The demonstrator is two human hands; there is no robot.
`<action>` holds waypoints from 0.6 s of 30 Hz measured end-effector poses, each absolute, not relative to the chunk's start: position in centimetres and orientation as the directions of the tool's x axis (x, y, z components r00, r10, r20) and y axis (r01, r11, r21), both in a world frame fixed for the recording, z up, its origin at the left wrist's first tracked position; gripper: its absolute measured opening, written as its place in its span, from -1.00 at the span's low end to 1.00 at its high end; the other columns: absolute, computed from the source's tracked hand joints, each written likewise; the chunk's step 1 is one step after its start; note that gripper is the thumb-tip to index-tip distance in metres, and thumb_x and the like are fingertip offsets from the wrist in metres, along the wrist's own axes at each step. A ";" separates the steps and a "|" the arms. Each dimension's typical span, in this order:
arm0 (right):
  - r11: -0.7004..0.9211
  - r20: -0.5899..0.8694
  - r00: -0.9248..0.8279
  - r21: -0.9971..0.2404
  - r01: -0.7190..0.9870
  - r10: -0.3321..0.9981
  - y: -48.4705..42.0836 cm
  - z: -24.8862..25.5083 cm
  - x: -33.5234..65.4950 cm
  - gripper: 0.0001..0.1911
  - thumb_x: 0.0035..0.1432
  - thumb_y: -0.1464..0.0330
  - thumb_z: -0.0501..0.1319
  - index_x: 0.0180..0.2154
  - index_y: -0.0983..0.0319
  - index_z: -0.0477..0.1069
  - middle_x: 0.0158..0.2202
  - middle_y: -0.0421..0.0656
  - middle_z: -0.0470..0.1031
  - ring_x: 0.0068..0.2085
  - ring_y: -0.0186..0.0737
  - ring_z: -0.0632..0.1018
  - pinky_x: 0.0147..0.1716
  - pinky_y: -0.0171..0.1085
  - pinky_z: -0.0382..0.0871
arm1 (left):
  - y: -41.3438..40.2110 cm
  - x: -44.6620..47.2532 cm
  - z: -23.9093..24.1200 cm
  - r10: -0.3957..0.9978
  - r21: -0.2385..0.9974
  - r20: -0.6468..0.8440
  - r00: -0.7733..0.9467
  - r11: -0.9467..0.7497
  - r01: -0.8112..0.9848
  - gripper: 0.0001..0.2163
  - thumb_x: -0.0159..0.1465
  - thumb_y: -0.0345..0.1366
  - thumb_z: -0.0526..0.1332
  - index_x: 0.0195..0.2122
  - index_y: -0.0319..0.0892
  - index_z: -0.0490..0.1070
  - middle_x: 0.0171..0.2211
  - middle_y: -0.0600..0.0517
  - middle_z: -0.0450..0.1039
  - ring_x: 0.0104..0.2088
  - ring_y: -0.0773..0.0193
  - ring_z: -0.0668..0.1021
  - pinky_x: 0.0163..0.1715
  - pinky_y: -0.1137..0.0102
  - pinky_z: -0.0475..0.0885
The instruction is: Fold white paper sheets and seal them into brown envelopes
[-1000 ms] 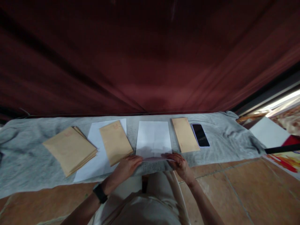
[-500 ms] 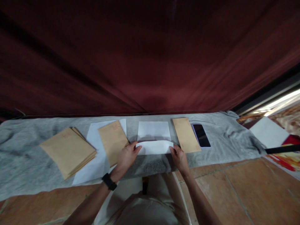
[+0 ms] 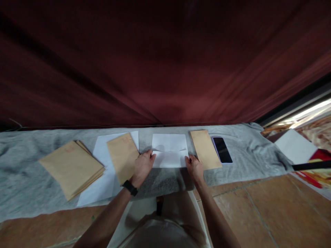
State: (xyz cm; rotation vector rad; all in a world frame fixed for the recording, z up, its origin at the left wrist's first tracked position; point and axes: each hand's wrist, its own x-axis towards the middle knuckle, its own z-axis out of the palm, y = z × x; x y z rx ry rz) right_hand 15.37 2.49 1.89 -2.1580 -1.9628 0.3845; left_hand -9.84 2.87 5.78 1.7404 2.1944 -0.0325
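Observation:
A white sheet of paper (image 3: 169,142) lies in front of me, its near part folded over toward the far side. My left hand (image 3: 144,166) pinches the left side of the folded part between thumb and fingers. At the opposite side my right hand (image 3: 193,168) grips the paper the same way. A black watch is on my left wrist. Beside my left hand, a brown envelope (image 3: 121,155) rests on white paper (image 3: 99,179). Close to my right hand lies another brown envelope (image 3: 205,150).
A stack of brown envelopes (image 3: 71,168) overlaps the white paper at the left. Right of the right-hand envelope lies a phone (image 3: 222,150), screen up. A grey cloth (image 3: 253,148) covers the narrow surface. A dark red curtain (image 3: 165,75) hangs behind it, and tiled floor (image 3: 240,206) shows below.
The raised folded edge of the paper has come down flatter onto the sheet. My left hand has shifted slightly right and up; both hands keep hold of the paper.

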 end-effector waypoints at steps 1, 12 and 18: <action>-0.104 -0.065 0.088 -0.306 0.946 0.994 2.6 1.9 15.3 -0.71 0.44 0.25 0.09 -0.16 0.23 0.54 -0.24 -0.07 0.67 -0.22 -0.20 0.65 -0.26 -0.37 0.30 | 3.0 -9.8 5.6 0.941 0.187 -0.275 -0.197 0.253 0.949 -0.72 0.44 -0.10 0.05 -0.11 -0.08 0.50 -0.22 -0.06 0.64 -0.17 0.12 0.65 -0.20 0.34 0.44; -0.165 -0.091 0.149 -0.198 0.966 0.985 4.1 2.1 14.3 -0.67 0.45 0.19 0.08 -0.12 0.24 0.53 -0.27 -0.04 0.67 -0.27 -0.19 0.68 -0.30 -0.34 0.32 | 5.0 -9.8 5.2 0.942 0.144 -0.266 -0.205 0.249 0.958 -0.69 0.45 -0.12 0.02 -0.06 -0.11 0.50 -0.18 -0.12 0.64 -0.15 0.04 0.67 -0.21 0.28 0.48; -0.213 -0.093 0.200 -0.160 0.964 0.975 5.3 1.9 13.7 -0.65 0.45 0.16 0.08 -0.07 0.23 0.53 -0.27 -0.01 0.66 -0.27 -0.15 0.68 -0.30 -0.34 0.35 | 6.1 -9.9 4.7 0.948 0.147 -0.234 -0.214 0.252 0.957 -0.68 0.45 -0.11 0.01 -0.04 -0.11 0.49 -0.19 -0.13 0.64 -0.16 0.05 0.67 -0.21 0.29 0.48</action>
